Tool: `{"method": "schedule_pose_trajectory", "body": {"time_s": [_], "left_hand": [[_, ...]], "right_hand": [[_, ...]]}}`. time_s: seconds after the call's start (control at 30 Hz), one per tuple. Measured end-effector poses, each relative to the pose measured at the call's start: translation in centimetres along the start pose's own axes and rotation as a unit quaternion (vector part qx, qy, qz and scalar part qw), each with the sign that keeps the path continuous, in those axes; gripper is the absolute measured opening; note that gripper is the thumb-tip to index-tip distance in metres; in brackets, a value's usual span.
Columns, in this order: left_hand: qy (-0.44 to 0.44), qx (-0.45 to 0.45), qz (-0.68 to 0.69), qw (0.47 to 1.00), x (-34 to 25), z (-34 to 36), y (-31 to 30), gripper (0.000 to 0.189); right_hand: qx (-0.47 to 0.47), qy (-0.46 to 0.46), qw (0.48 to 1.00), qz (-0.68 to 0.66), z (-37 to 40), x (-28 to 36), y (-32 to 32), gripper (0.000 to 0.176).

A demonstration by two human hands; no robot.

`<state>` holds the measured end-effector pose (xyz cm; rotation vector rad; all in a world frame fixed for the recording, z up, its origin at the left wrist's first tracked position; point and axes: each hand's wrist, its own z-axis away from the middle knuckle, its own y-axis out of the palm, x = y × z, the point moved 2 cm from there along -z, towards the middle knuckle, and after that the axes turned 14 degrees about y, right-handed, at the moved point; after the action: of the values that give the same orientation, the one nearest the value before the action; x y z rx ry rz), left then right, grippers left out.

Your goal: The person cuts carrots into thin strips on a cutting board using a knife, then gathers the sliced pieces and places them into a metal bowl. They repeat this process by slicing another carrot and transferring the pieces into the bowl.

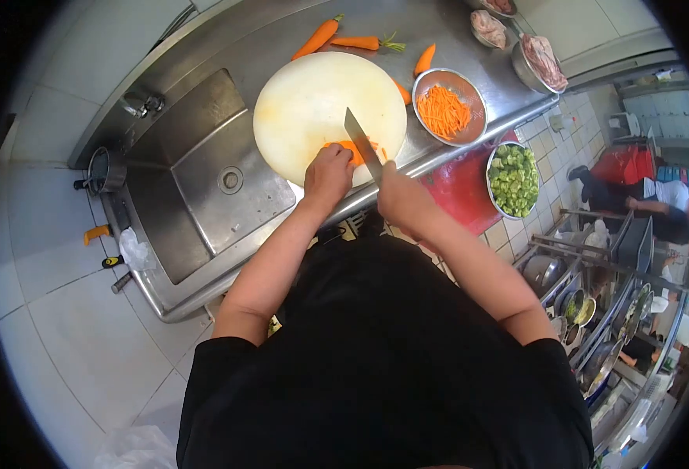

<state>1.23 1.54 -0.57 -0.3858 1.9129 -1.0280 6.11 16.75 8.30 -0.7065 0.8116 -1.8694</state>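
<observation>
On the round white cutting board, my left hand presses down on a carrot piece, its fingers curled over the top. A kitchen knife is gripped by its handle in my right hand. The blade stands just right of the carrot piece and of my left fingertips. A few cut carrot strips lie on the far side of the blade. My fingers hide part of the carrot piece and the knife's handle.
Whole carrots lie behind the board. A metal colander of carrot strips stands to its right, with a bowl of chopped green vegetables beyond. Bowls of raw meat sit far right. A sink is left. Another person is at right.
</observation>
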Motion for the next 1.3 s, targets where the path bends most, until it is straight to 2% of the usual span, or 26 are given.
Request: {"method": "schedule_pose_trajectory", "body": {"time_s": [0.17,0.23,0.33,0.37,0.47,0.6,0.67,0.7,0.77,0.87,0.9,0.93,1.03,1.07,1.13,1.17,1.3], "left_hand": [[0.005,0.005,0.0,1.0,-0.4,0.5,-0.3,0.015],[0.014,-0.003,-0.004,1.0,-0.2,-0.1,-0.2,0.015],[0.013,-0.011,0.001,1.0,0.1,0.1,-0.1,0.016],[0.011,-0.007,-0.004,1.0,0.1,0.1,-0.1,0.017],[0.01,-0.002,-0.003,1.0,0.1,0.1,0.0,0.017],[0.028,0.024,0.03,0.999,0.7,0.1,-0.5,0.016],[0.052,0.013,0.03,0.998,1.4,0.3,-0.3,0.017],[0.076,-0.003,0.029,0.997,1.7,0.3,-0.4,0.018],[0.062,0.002,0.036,0.997,1.7,0.1,-0.7,0.019],[0.058,0.014,0.048,0.997,2.0,-0.2,-0.6,0.019],[0.064,0.023,0.053,0.996,1.9,0.1,-0.4,0.019],[0.07,0.027,0.052,0.996,1.7,0.0,-0.7,0.019],[0.047,0.048,0.061,0.996,1.6,-0.1,-1.0,0.021],[0.053,0.043,0.054,0.996,1.6,-0.1,-0.9,0.02],[0.054,0.03,0.048,0.997,1.9,-0.2,-0.8,0.019],[0.055,0.024,0.053,0.997,1.9,-0.1,-0.7,0.019],[0.052,0.034,0.051,0.997,1.7,-0.1,-0.6,0.02]], "right_hand": [[-0.014,0.001,1.0,-0.022,-0.9,0.2,-0.2,0.029],[0.037,-0.016,0.999,-0.005,-1.4,1.9,-3.6,0.029],[0.03,0.004,1.0,0.007,0.4,1.8,-2.7,0.029],[0.009,0.014,1.0,0.001,-0.3,0.7,-0.3,0.029],[0.003,0.026,1.0,-0.009,-1.2,0.2,1.7,0.028],[-0.005,-0.02,1.0,-0.018,-1.1,1.8,-3.0,0.027],[0.088,0.013,0.996,0.005,0.8,3.1,-5.2,0.027],[0.053,0.006,0.999,-0.006,0.8,2.4,-3.8,0.027],[0.008,0.021,0.999,-0.029,-0.3,0.5,0.9,0.027],[0.004,0.029,0.999,-0.012,-1.0,1.0,1.1,0.027],[-0.013,-0.005,0.999,-0.036,-1.9,1.0,0.8,0.029],[-0.014,-0.001,0.999,-0.042,-2.1,1.5,-0.5,0.029],[0.07,0.001,0.997,0.018,-0.8,3.2,-4.2,0.029],[0.07,0.0,0.997,0.02,-0.3,2.7,-3.2,0.029],[0.01,0.016,1.0,-0.008,0.3,1.1,0.2,0.03],[0.016,0.04,0.999,-0.017,-0.1,0.8,1.7,0.031],[0.014,0.034,0.999,-0.014,-1.0,1.9,-0.1,0.03]]}}
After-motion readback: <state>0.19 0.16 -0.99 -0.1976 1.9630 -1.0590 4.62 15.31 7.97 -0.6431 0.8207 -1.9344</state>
